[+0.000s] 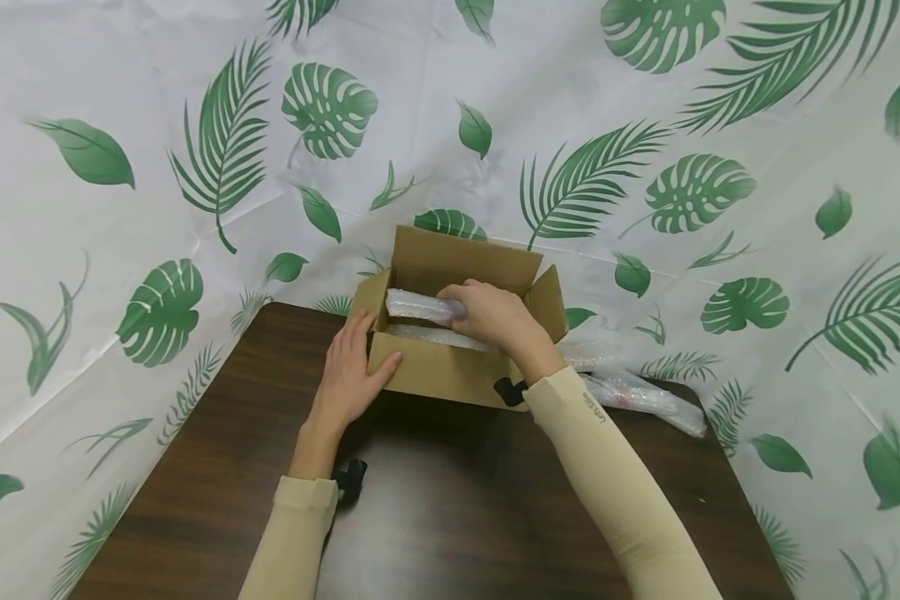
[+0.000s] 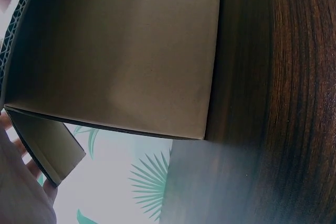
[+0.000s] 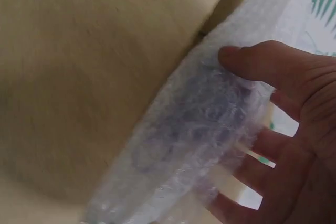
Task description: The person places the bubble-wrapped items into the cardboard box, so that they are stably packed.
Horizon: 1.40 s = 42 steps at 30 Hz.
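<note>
An open cardboard box [image 1: 442,371] stands at the back of the table with its flaps raised. My right hand [image 1: 491,312] holds a bubble-wrapped package [image 1: 420,306] over the box opening. In the right wrist view, the thumb presses one side of the bubble wrap [image 3: 184,124] and the fingers lie along the other; something bluish shows through. Another wrapped package [image 1: 442,336] lies inside the box below it. My left hand [image 1: 348,375] rests against the box's left flap [image 1: 370,302], fingers extended, thumb by the front wall. In the left wrist view, the box side [image 2: 126,51] fills much of the frame.
More bubble-wrapped packages [image 1: 637,396] lie on the table to the right of the box, partly behind the right arm. The dark wooden table [image 1: 435,517] reaches back to a white, leaf-printed sheet [image 1: 435,75].
</note>
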Available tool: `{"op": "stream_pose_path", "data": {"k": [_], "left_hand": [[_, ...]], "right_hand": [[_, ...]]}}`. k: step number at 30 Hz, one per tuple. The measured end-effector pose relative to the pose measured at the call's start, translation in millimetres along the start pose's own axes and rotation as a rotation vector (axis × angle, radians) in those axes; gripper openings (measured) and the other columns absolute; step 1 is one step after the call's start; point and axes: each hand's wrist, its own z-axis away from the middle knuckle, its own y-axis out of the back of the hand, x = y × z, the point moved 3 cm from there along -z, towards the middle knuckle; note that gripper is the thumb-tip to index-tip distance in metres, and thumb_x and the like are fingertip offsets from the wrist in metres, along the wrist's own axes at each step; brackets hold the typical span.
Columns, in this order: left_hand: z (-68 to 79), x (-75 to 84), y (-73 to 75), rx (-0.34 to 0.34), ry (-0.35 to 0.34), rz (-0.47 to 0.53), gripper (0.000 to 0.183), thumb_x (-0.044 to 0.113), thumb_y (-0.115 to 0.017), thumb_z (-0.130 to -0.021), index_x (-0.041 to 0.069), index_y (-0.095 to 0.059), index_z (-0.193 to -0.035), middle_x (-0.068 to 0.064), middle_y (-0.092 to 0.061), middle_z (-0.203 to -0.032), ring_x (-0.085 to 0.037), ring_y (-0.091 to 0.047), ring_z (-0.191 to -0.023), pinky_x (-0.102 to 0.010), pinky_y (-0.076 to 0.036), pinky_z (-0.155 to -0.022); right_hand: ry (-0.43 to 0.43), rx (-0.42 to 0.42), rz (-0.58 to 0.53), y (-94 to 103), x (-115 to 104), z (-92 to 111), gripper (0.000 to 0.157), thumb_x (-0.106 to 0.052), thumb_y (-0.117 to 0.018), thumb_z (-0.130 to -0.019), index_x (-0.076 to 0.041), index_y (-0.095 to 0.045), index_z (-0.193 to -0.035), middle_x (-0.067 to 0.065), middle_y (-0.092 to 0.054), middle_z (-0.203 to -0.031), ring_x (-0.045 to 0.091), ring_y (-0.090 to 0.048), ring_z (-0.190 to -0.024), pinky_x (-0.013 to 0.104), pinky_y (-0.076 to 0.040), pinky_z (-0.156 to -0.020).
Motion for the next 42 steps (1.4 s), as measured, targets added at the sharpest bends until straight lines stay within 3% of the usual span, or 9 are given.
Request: {"op": "stream_pose_path", "data": {"k": [5,14,21,27,33,38,42], "left_hand": [[0.0,0.8,1.3,-0.003,0.004,-0.002,0.085,0.053,-0.065,-0.104,0.014,-0.028,-0.170,-0.013,-0.025,-0.178,-0.041,-0.027,-0.162,-0.066,-0.023,-0.129],[-0.1,4.3,2.4,-0.015,0.013,0.002,0.084,0.052,-0.065,-0.104,0.014,-0.028,-0.169,-0.014,-0.025,-0.177,-0.042,-0.027,-0.161,-0.065,-0.022,-0.130],[-1.0,3.1,2.1,-0.011,0.018,-0.008,0.084,0.051,-0.066,-0.104,0.014,-0.027,-0.170,-0.016,-0.024,-0.176,-0.042,-0.027,-0.160,-0.065,-0.022,-0.129],[-0.5,0.8,2.0,-0.019,0.038,0.003,0.084,0.053,-0.064,-0.105,0.019,-0.025,-0.170,-0.018,-0.018,-0.177,-0.045,-0.025,-0.161,-0.065,-0.020,-0.130],[-1.6,2.2,1.8,-0.009,0.036,0.002,0.083,0.052,-0.065,-0.105,0.019,-0.026,-0.170,-0.018,-0.018,-0.177,-0.043,-0.024,-0.161,-0.064,-0.018,-0.131],[-2.7,2.9,0.4,-0.006,0.026,0.010,0.083,0.051,-0.065,-0.105,0.018,-0.027,-0.170,-0.017,-0.023,-0.176,-0.040,-0.025,-0.162,-0.065,-0.019,-0.130],[-1.7,3.1,0.0,-0.010,0.028,0.022,0.083,0.051,-0.065,-0.104,0.018,-0.027,-0.170,-0.016,-0.023,-0.176,-0.040,-0.024,-0.162,-0.066,-0.019,-0.130]], "right_hand": [[-0.015,-0.110,-0.111,-15.4,3,-14,0.049,-0.025,-0.068,-0.106,-0.025,-0.059,-0.154,0.002,-0.063,-0.152,0.024,-0.063,-0.134,0.051,-0.054,-0.104],[-0.059,-0.340,-0.203,-37.4,8,-32,0.050,-0.016,-0.059,-0.106,-0.016,-0.057,-0.156,0.011,-0.055,-0.161,0.032,-0.051,-0.150,0.051,-0.044,-0.121],[-0.056,-0.398,-0.253,-47.2,11,-43,0.044,-0.014,-0.057,-0.106,-0.017,-0.059,-0.150,0.011,-0.056,-0.157,0.030,-0.056,-0.138,0.050,-0.047,-0.116],[-0.029,-0.478,-0.351,-45.9,23,-44,0.048,-0.032,-0.062,-0.106,-0.018,-0.057,-0.151,0.012,-0.055,-0.155,0.032,-0.054,-0.140,0.052,-0.045,-0.118],[0.034,-0.425,-0.355,-40.3,37,-39,0.046,-0.041,-0.063,-0.107,-0.014,-0.063,-0.144,0.011,-0.063,-0.148,0.033,-0.057,-0.140,0.053,-0.046,-0.117],[0.040,-0.309,-0.385,-32.8,41,-28,0.039,-0.034,-0.062,-0.109,-0.012,-0.066,-0.141,0.009,-0.067,-0.143,0.031,-0.060,-0.136,0.051,-0.050,-0.114],[0.035,-0.183,-0.439,-18.6,42,-8,0.038,-0.034,-0.061,-0.110,-0.016,-0.063,-0.143,0.009,-0.068,-0.139,0.030,-0.064,-0.132,0.052,-0.053,-0.109]]}}
